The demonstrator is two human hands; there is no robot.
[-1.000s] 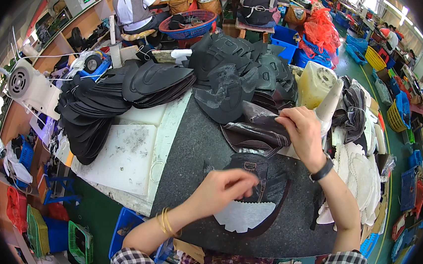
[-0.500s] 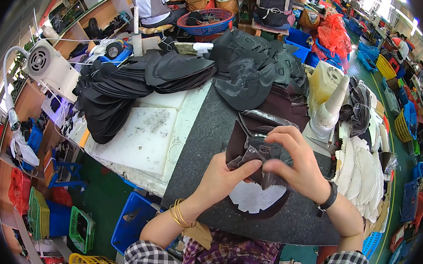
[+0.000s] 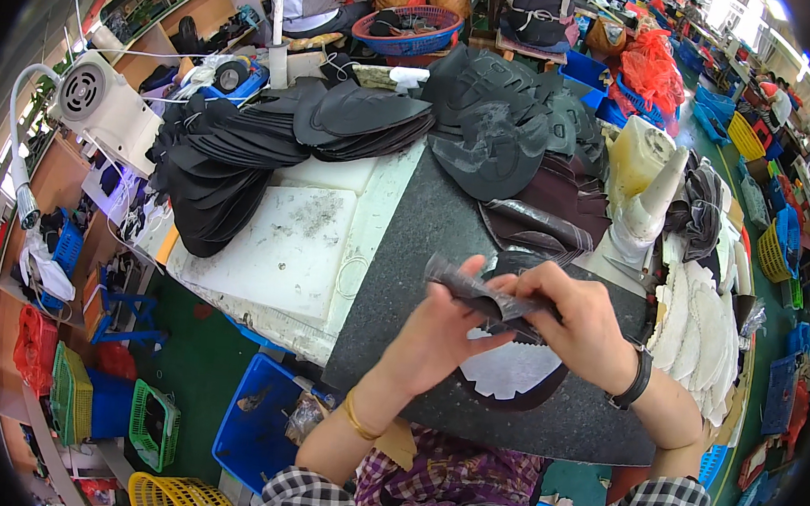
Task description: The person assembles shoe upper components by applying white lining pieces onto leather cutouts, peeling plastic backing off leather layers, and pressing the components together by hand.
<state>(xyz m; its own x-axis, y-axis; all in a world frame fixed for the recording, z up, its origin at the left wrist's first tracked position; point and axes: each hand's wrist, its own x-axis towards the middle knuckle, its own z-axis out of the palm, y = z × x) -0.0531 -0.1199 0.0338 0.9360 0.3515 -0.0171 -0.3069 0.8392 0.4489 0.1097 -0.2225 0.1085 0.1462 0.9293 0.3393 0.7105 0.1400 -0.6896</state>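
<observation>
A curled strip of dark, glossy sheet material [image 3: 492, 301] is up above the dark board, folded between my hands. My right hand [image 3: 582, 326] pinches its right end with thumb and bent fingers. My left hand [image 3: 425, 338] is at its left end, fingers spread and thumb pointing right; the strip crosses in front of these fingers and partly hides them. Below them on the board lies a dark brown cut piece [image 3: 538, 394] with a white, notch-edged patch [image 3: 508, 368] on it. My hands cover its upper part.
Black shaped pieces [image 3: 232, 159] lie fanned at the left, beside a white slab [image 3: 296, 244]. Behind my hands are more black pieces [image 3: 484, 155] and brown sheets [image 3: 561, 199]. A whitish cone [image 3: 652, 201] stands at the right near white cut pieces [image 3: 694, 333]. A blue bin [image 3: 254, 417] is lower left.
My left hand has opened its fingers and turned. My right hand has closed onto the glossy strip, which now stretches sideways between the hands. The whole view has shifted slightly.
</observation>
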